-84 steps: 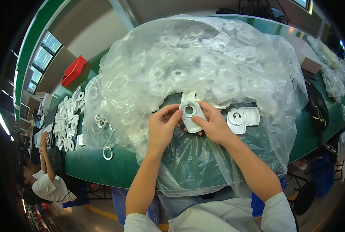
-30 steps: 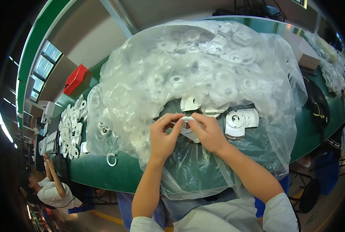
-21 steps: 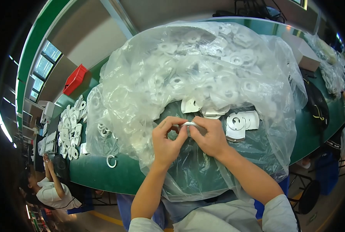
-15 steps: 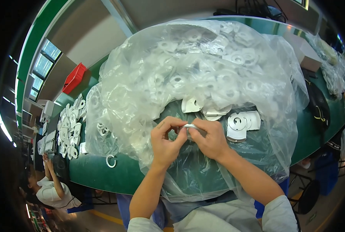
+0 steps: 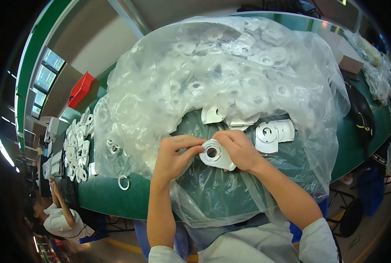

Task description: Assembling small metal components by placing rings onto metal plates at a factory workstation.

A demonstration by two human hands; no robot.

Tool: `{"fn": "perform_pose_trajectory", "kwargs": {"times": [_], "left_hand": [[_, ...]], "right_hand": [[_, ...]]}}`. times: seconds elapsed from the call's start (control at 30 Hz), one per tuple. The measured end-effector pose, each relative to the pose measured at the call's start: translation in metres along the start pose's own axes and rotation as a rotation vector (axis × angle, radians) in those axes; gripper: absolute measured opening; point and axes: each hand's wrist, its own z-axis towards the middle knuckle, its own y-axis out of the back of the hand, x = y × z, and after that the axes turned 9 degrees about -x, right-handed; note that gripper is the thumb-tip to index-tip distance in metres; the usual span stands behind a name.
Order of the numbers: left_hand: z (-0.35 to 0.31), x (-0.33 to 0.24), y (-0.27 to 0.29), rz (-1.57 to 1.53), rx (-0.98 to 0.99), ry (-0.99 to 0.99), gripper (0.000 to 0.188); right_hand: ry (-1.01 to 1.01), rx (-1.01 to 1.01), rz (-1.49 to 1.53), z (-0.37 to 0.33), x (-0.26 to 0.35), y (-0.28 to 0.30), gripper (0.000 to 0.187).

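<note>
Pinching fingers of left hand (image 5: 172, 158) and right hand (image 5: 238, 151) hold plate (image 5: 219, 159), apparently mid-work; bagged parts (image 5: 270, 57) remain, twelve o'clock.

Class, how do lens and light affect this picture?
Head view: the green table bows along its front edge, and the corners are black; head view: glare streaks the clear plastic, and the strip light is blown out; head view: plastic-covered parts look hazy, the held white part crisper.
</note>
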Motion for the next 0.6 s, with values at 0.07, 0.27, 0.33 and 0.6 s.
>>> {"fn": "perform_pose_trajectory", "kwargs": {"times": [0.07, 0.27, 0.33, 0.6], "left_hand": [[0.003, 0.0, -0.002, 0.061, -0.031, -0.095, 0.019], [0.002, -0.005, -0.015, 0.218, -0.15, -0.338, 0.014], [-0.001, -0.003, -0.017, 0.229, -0.152, -0.347, 0.014], [-0.001, 0.003, -0.028, -0.219, -0.172, 0.199, 0.009]], "right_hand": [[-0.01, -0.002, -0.034, 0.002, -0.003, 0.002, 0.032], [0.234, -0.017, -0.221, 0.01, -0.016, 0.009, 0.027], [0.245, -0.041, -0.234, 0.006, -0.01, 0.007, 0.027], [0.426, -0.102, -0.433, 0.006, -0.017, 0.009, 0.02]]}}
